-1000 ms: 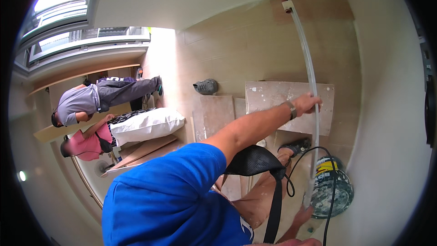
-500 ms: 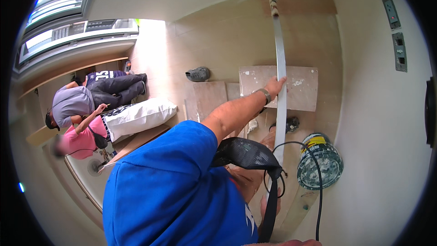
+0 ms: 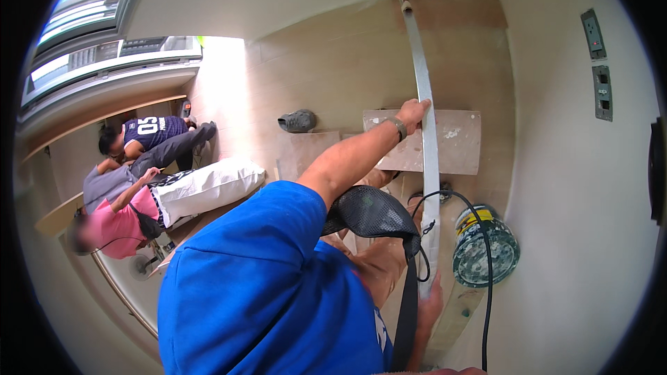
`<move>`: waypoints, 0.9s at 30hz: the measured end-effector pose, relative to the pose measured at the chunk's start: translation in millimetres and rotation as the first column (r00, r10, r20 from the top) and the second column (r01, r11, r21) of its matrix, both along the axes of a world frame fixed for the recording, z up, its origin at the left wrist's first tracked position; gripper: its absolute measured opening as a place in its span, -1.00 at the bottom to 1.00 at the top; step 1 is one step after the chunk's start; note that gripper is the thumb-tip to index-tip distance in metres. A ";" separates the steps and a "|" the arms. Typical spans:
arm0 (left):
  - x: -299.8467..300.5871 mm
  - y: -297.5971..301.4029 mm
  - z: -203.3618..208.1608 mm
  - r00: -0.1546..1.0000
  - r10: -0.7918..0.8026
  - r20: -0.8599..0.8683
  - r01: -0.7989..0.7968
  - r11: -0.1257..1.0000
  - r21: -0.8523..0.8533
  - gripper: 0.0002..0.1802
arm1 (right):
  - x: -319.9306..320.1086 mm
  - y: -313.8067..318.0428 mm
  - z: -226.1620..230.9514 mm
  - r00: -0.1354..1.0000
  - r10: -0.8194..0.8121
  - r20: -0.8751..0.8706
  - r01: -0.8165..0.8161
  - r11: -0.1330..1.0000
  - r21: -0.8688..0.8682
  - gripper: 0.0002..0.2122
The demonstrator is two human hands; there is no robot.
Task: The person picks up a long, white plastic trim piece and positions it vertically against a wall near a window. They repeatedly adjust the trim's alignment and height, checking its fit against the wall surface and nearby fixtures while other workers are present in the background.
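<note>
A long, flat, pale metal bar (image 3: 425, 125) runs away from me, its far end close to the base of the far wall. A small tan cylindrical piece (image 3: 406, 4) sits at that far end. My left hand (image 3: 415, 112), with a watch on the wrist, is closed around the bar about midway along. Around its near end my right hand (image 3: 431, 297) is wrapped, partly blurred. Beneath the bar lies a pale, white-spattered board (image 3: 455, 142). A black mesh strap (image 3: 372, 215) and a dark cable (image 3: 488, 264) hang in front of me.
A paint-smeared bucket (image 3: 485, 257) stands right of the bar, near the right wall. A dark grey shoe (image 3: 297, 121) lies on the tan floor. Several people crouch or stand at the left, one in a pink shirt (image 3: 125, 222), beside the window. Wall sockets (image 3: 594, 33) are at right.
The bar's far end has swung slightly left and its near end right. My right hand has come further into view. At the left, a co-worker in a dark jersey is more visible.
</note>
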State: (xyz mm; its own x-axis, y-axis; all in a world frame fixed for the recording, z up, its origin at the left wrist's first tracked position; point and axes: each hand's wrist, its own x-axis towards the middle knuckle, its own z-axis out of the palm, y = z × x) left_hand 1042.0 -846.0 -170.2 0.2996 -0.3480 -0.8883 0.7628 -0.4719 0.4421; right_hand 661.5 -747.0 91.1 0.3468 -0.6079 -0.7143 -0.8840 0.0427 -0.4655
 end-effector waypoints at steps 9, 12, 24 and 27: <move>6.8 -2.6 -8.4 0.998 -0.022 -0.057 0.022 1.000 0.002 -0.70 | 16.0 -10.9 2.7 0.999 0.027 -0.038 -0.028 1.000 -0.003 -0.33; 0.5 4.1 34.3 0.999 -0.006 -0.046 0.005 1.000 -0.023 -0.70 | 7.0 -2.7 29.6 0.998 0.033 -0.050 -0.034 0.999 -0.016 -0.34; 3.8 5.3 45.5 0.999 -0.018 -0.052 0.018 1.000 0.007 -0.70 | 5.0 6.1 33.2 1.000 0.003 0.001 -0.003 1.000 -0.028 -0.33; 16.5 10.7 1.8 0.994 -0.064 -0.086 0.065 0.998 0.007 -0.71 | 28.6 -6.4 17.8 0.998 0.046 -0.051 -0.046 0.999 0.002 -0.33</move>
